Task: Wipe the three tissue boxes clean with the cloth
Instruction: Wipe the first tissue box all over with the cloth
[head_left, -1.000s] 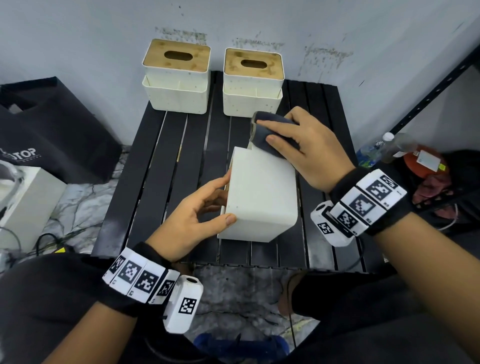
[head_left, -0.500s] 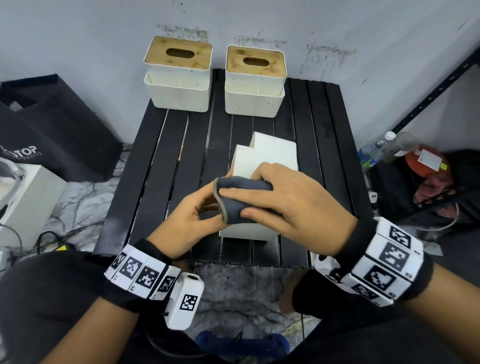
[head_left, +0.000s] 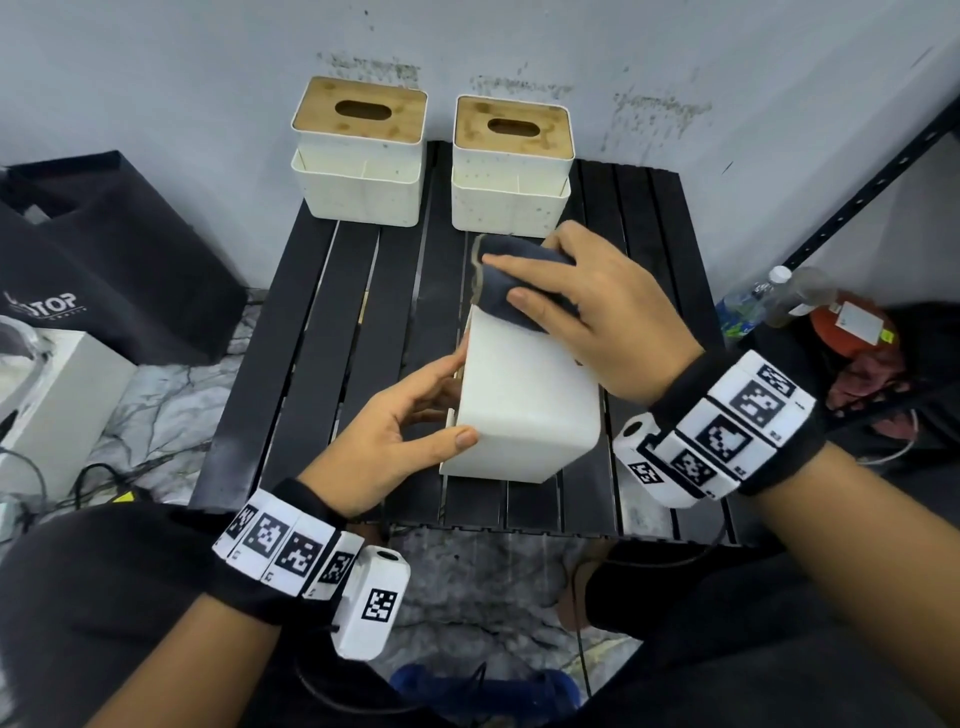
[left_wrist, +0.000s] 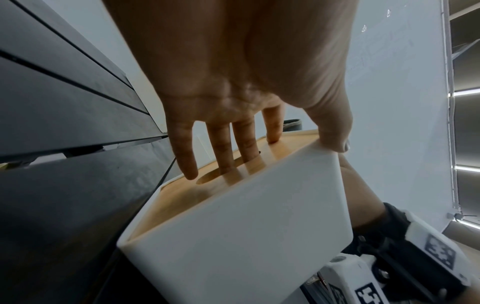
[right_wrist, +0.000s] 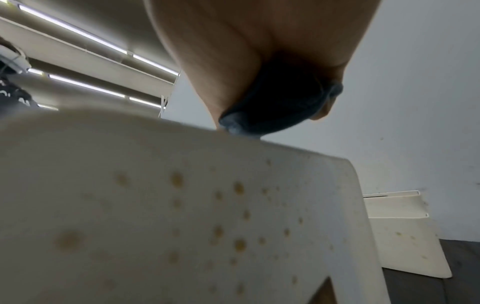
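Tipped on its side mid-table, smooth white tissue box, bamboo lid facing left. Left hand bracing it, fingers straight on the lid, thumb on top. Right hand clutching dark soft cloth at the box's far edge. Beyond it, two speckled boxes upright.

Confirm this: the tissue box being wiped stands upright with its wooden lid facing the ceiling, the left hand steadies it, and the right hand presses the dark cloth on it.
Not quite. The tissue box lies tipped on its side; the left wrist view shows its wooden lid facing sideways under the fingers. The rest stands: the left hand steadies it and the right hand presses the dark cloth on it.
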